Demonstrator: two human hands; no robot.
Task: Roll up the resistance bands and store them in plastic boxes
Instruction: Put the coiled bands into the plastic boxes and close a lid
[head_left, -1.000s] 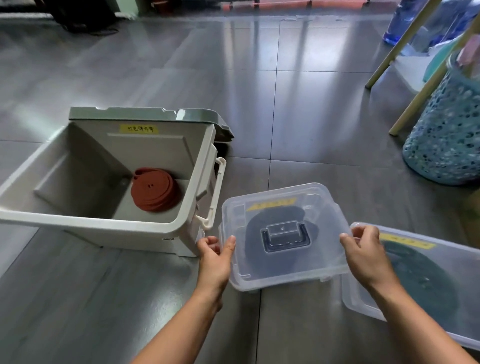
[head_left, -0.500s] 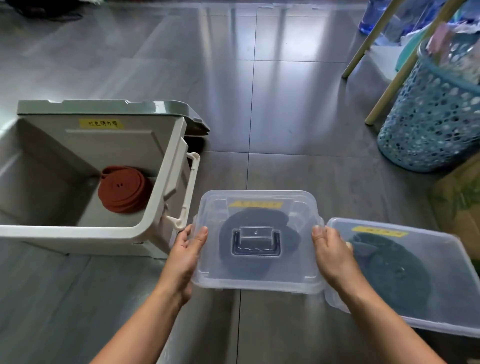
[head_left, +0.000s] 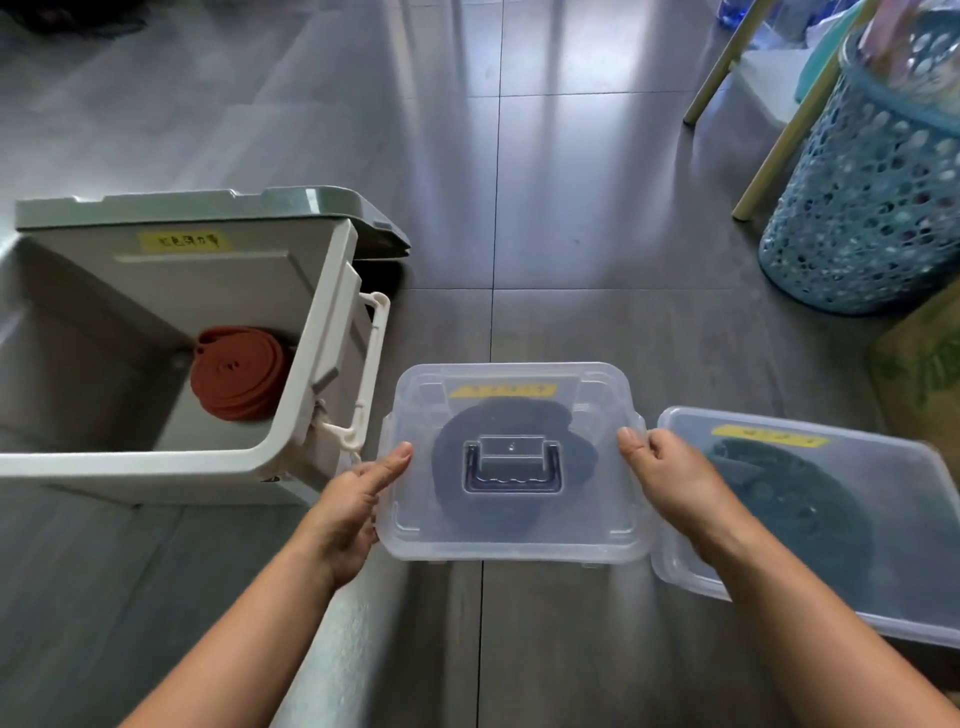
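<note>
The left hand (head_left: 350, 512) and right hand (head_left: 672, 480) clasp the lidded box (head_left: 511, 543), lower centre. Its band (head_left: 452, 467) is stored, I judge. Next: let go, then close the bin (head_left: 156, 461) at left.

Your centre box (head_left: 511, 543) is clear, colourless plastic. Its centre label (head_left: 501, 389) is yellow, its handle (head_left: 511, 486) dark navy, and the black coil (head_left: 452, 457) inside reads near-black. Your right-hand box (head_left: 914, 519) is equally clear, with a yellow right-hand label (head_left: 769, 435) and a dark green coil (head_left: 795, 509). The bin (head_left: 130, 467) is off-white under a grey-green lid (head_left: 208, 205) (its bin label (head_left: 184, 240) is yellow too) and holds a rust-red coil (head_left: 239, 374). The basket (head_left: 872, 208) is teal, perforated all over. The floor (head_left: 571, 208) is glossy grey tile.
</note>
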